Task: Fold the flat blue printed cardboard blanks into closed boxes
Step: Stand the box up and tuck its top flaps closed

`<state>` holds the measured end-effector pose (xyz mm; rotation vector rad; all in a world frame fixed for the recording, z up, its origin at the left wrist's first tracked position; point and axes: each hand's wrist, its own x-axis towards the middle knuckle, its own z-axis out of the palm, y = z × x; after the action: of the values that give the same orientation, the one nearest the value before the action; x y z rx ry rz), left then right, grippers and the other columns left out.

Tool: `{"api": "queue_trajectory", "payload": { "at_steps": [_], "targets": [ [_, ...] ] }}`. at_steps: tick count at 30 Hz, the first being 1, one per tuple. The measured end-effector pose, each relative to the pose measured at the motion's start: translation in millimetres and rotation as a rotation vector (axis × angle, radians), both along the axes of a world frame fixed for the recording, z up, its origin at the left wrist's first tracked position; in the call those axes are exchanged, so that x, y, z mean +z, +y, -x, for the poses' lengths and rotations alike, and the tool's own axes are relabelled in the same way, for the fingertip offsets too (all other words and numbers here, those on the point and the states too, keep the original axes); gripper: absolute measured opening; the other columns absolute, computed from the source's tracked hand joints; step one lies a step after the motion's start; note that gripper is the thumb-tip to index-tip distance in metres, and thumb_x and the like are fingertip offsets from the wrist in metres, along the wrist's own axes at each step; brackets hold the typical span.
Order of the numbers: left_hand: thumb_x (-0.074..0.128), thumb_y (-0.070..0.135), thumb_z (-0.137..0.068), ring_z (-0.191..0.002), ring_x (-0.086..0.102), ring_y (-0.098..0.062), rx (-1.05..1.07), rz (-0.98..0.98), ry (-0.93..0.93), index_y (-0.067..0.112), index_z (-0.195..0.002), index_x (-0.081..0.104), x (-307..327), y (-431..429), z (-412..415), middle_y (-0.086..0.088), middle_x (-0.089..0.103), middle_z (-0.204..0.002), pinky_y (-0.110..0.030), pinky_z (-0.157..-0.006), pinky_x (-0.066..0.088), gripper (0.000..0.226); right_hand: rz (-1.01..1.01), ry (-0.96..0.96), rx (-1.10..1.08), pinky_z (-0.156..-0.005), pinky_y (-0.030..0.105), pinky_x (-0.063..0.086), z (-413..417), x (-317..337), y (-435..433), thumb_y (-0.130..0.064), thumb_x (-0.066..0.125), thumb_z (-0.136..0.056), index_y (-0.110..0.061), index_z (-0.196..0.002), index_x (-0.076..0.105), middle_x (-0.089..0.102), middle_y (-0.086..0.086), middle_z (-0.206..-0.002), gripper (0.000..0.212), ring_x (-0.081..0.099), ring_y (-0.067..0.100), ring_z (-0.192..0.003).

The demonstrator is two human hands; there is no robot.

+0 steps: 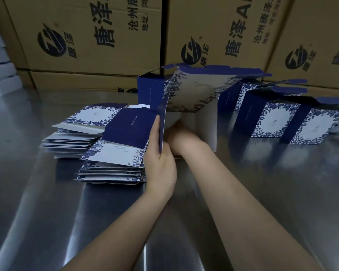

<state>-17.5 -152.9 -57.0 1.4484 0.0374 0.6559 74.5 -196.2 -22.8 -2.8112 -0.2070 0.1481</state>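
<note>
Half-formed box [192, 90]: we are holding it just beyond both hands, its open end turned toward us. The left hand [160, 155] is pinching the near edge of the blue side panel, fingers outside and thumb inside, probably bracing that wall square. The right hand [181, 133] is reaching into the cavity. Its fingers are hidden and blurred, so we cannot tell whether it is grasping or pressing; presumably it is working an end flap. Flat blanks [110, 141] are lying in stacks just left of the left hand, within easy reach. Erected boxes [272, 122], lids open, are standing well right of the right hand on the steel surface [47, 212].
</note>
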Motion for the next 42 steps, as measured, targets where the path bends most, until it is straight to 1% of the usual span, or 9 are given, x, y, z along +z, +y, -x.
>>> {"api": "queue_trajectory", "payload": {
  "at_steps": [3,8,20,23,25,27,35,39,42],
  "targets": [
    [0.035,-0.008,-0.096,-0.141,0.039,-0.009,0.009,0.001,0.008,0.023,-0.149,0.041,-0.2,-0.6,0.6,0.003,0.047,-0.15,-0.037,-0.12,0.029,0.062,-0.083,0.033,-0.051,-0.11,0.041,0.035,0.8,-2.8,-0.5,-0.027,0.042,-0.1,-0.005,-0.153,0.007,0.031,0.013,-0.154,0.068,0.039,0.03,-0.136],
    [0.035,-0.007,-0.097,-0.142,0.037,-0.007,0.003,-0.029,0.0,0.023,-0.151,0.038,0.2,-0.4,0.9,0.005,0.044,-0.152,-0.036,-0.12,0.028,0.062,-0.195,0.038,-0.106,-0.1,0.046,0.045,5.5,1.8,0.5,-0.036,0.045,-0.097,-0.009,-0.147,0.02,0.049,0.014,-0.137,0.061,0.053,0.032,-0.118],
    [0.036,-0.005,-0.098,-0.141,0.039,-0.008,0.009,-0.006,-0.001,0.024,-0.149,0.042,-0.9,-2.0,1.9,0.004,0.047,-0.15,-0.035,-0.119,0.029,0.059,-0.124,0.136,-0.082,-0.105,0.048,0.041,7.6,3.6,1.4,-0.028,0.032,-0.103,-0.013,-0.153,-0.011,0.039,0.015,-0.148,0.068,0.048,0.033,-0.126],
    [0.036,-0.006,-0.097,-0.141,0.038,-0.008,0.024,-0.021,-0.011,0.024,-0.15,0.04,-1.4,-3.5,2.3,0.004,0.046,-0.151,-0.032,-0.118,0.03,0.061,-0.136,0.047,-0.052,-0.1,0.044,0.045,16.3,5.9,-1.7,-0.032,0.039,-0.101,-0.01,-0.149,0.021,0.048,0.015,-0.137,0.056,0.053,0.033,-0.117],
    [0.037,-0.006,-0.097,-0.141,0.038,-0.006,0.035,-0.009,-0.02,0.024,-0.151,0.037,-1.4,-3.7,2.3,0.007,0.045,-0.152,-0.026,-0.116,0.029,0.062,-0.073,-0.132,0.002,-0.09,0.034,0.046,26.2,8.3,-5.2,-0.031,0.042,-0.101,-0.01,-0.125,0.053,0.059,0.014,-0.123,0.033,0.058,0.031,-0.11],
    [0.037,-0.007,-0.097,-0.14,0.037,-0.004,0.048,0.007,-0.016,0.025,-0.152,0.034,-1.5,-3.0,1.5,0.008,0.044,-0.152,-0.024,-0.115,0.029,0.064,0.026,-0.266,0.052,-0.082,0.031,0.044,37.2,11.9,-8.3,-0.025,0.042,-0.102,-0.011,-0.108,0.064,0.065,0.012,-0.113,0.027,0.062,0.028,-0.105],
    [0.035,-0.008,-0.097,-0.141,0.038,-0.006,0.068,-0.016,-0.013,0.026,-0.151,0.036,-3.5,-3.6,1.3,0.008,0.045,-0.151,-0.031,-0.118,0.03,0.064,0.044,-0.134,0.037,-0.105,0.041,0.037,42.3,7.5,-13.6,-0.03,0.038,-0.099,-0.011,-0.113,0.061,0.053,0.019,-0.125,0.033,0.038,0.033,-0.125],
    [0.035,-0.006,-0.097,-0.143,0.036,-0.01,0.073,-0.044,-0.016,0.027,-0.151,0.036,-4.8,-3.7,0.4,0.005,0.043,-0.153,-0.036,-0.119,0.029,0.063,0.032,-0.121,0.039,-0.109,0.036,0.029,42.3,11.8,-15.5,-0.028,0.04,-0.1,-0.004,-0.118,0.059,0.053,0.022,-0.127,0.035,0.045,0.034,-0.121],
    [0.037,-0.004,-0.099,-0.14,0.038,-0.004,0.064,-0.029,-0.015,0.028,-0.152,0.035,-4.7,-3.2,-0.1,0.009,0.044,-0.152,-0.027,-0.115,0.03,0.062,-0.032,-0.183,0.01,-0.102,0.034,0.037,41.3,9.7,-13.6,-0.025,0.04,-0.1,-0.006,-0.113,0.063,0.061,0.019,-0.119,0.032,0.054,0.032,-0.113]
  ]
}}
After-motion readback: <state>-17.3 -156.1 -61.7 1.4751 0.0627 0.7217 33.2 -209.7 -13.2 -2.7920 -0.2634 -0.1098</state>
